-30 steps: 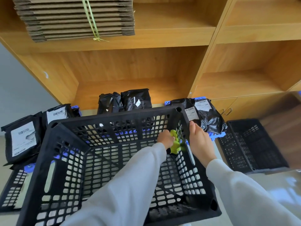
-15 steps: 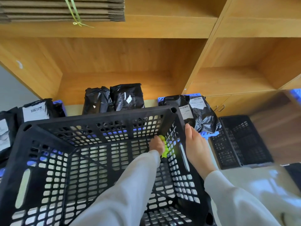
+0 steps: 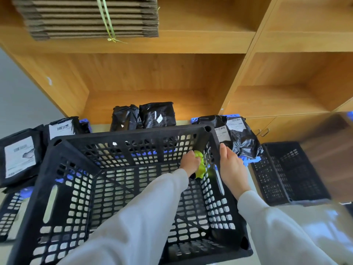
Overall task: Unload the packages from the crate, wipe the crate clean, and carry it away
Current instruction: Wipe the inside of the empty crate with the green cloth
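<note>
Here, at the far left, a black package with a white label (image 3: pixel 19 157) lies on the floor beside the black crate (image 3: pixel 80 180), and a second labelled package (image 3: pixel 63 128) sits just behind it. Beyond the crate's far rim two more black packages (image 3: pixel 145 116) stand at the foot of the wooden shelf unit (image 3: pixel 152 77). Inside the crate, near its far right corner, the left hand (image 3: pixel 191 162) has its grip curled round a yellow-green cloth (image 3: pixel 201 165), pressing it against the inner face of the right wall. The right hand (image 3: pixel 232 169) lies on that wall's outer side, fingers fairly straight along the rim. Just past it rest two labelled packages (image 3: pixel 238 136); a second black crate (image 3: pixel 290 173) sits further right
</note>
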